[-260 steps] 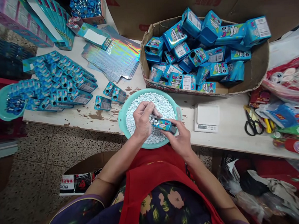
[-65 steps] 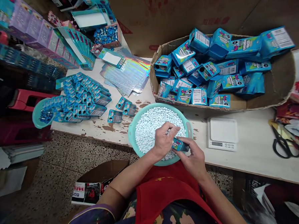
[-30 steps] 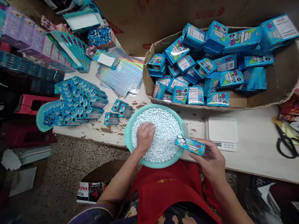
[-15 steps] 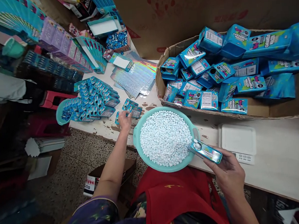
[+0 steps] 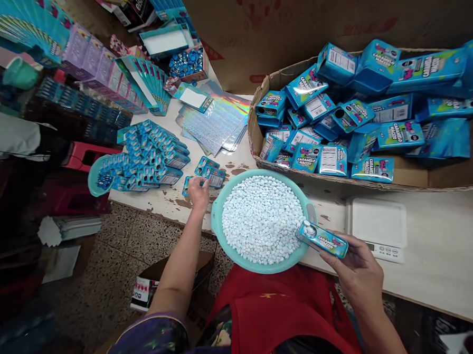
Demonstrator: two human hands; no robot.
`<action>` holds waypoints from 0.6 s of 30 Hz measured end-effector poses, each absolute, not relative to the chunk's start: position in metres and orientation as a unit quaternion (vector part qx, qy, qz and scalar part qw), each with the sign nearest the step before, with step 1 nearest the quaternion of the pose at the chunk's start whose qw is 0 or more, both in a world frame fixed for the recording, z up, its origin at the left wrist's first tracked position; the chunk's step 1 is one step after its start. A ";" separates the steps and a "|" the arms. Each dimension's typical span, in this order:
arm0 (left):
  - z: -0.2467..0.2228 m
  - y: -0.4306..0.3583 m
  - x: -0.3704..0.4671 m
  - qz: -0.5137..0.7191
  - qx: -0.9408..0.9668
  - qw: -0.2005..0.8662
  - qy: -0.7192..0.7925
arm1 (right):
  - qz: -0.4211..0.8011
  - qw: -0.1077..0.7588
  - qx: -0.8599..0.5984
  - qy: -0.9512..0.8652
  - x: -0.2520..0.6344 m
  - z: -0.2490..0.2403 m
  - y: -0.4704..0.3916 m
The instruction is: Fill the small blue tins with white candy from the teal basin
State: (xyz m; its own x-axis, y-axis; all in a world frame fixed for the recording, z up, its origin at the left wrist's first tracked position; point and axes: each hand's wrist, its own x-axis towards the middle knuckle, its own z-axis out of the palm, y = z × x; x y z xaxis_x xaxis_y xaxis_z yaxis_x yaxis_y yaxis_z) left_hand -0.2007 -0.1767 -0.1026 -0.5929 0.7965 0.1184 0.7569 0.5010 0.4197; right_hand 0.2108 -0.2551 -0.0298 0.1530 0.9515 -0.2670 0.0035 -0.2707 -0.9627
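Note:
In my right hand (image 5: 360, 271) is a blue candy tin (image 5: 322, 238), tilted with its round opening end over the rim of a mint-green bowl (image 5: 218, 220). White candies (image 5: 264, 218) fill that bowl, and a few show at the tin's opening. On the table left of the bowl, my left hand (image 5: 199, 194) has its fingers curled on a small blue tin (image 5: 186, 186), partly hidden under them. Beside those fingers lie more small blue tins (image 5: 212, 174).
A cardboard box (image 5: 413, 178) of blue packets stands at the back right, with a white scale (image 5: 377, 222) before it. Stacked tins (image 5: 152, 155) and a small bowl (image 5: 94, 179) are at the left. Holographic sheets (image 5: 213, 120) lie behind.
The tin in my right hand has shifted slightly left. My left hand stays at the small tins, almost unmoved.

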 end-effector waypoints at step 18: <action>-0.102 -0.182 -0.201 0.276 0.567 -0.045 0.775 | 0.536 0.534 -0.538 -0.373 0.203 -0.026 -0.251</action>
State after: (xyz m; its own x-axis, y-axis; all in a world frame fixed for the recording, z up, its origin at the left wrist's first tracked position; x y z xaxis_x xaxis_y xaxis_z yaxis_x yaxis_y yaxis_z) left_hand -0.2013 -0.1819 -0.1018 -0.3522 0.8540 0.3830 0.9038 0.2040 0.3762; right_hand 0.2028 -0.2507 -0.0263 0.1488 0.9728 -0.1778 -0.1716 -0.1516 -0.9734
